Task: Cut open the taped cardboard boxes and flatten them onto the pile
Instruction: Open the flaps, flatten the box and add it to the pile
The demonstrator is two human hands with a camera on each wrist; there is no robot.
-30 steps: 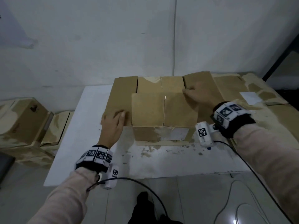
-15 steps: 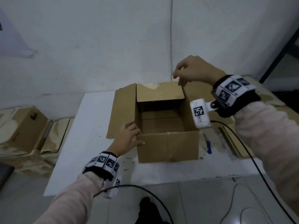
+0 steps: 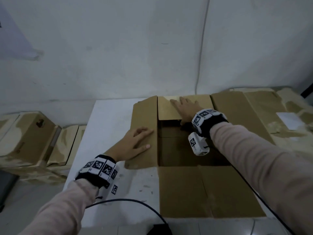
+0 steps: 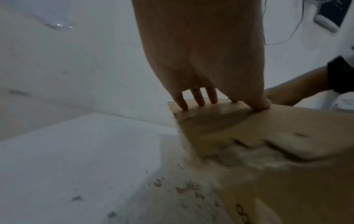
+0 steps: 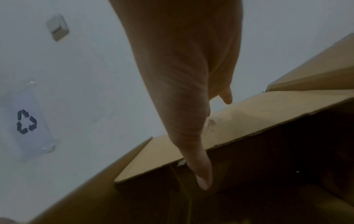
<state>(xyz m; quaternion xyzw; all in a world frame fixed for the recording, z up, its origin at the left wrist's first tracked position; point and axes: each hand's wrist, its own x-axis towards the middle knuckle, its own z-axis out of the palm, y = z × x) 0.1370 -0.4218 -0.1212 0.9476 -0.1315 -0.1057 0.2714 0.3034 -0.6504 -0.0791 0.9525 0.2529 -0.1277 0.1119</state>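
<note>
pressing 2 flaps of the opened cardboard box [image 3: 184,189]: left hand [image 3: 133,145] flat on its left flap, right hand [image 3: 184,109] flat on its far flap; likely light, stiff, best worked at creases.

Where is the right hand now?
In the head view, the right hand lies flat on the far flap of the open box, the thumb reaching over the flap's edge.

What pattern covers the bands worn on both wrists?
Black-and-white square marker codes on the wrist bands, seen best in the head view.
</note>
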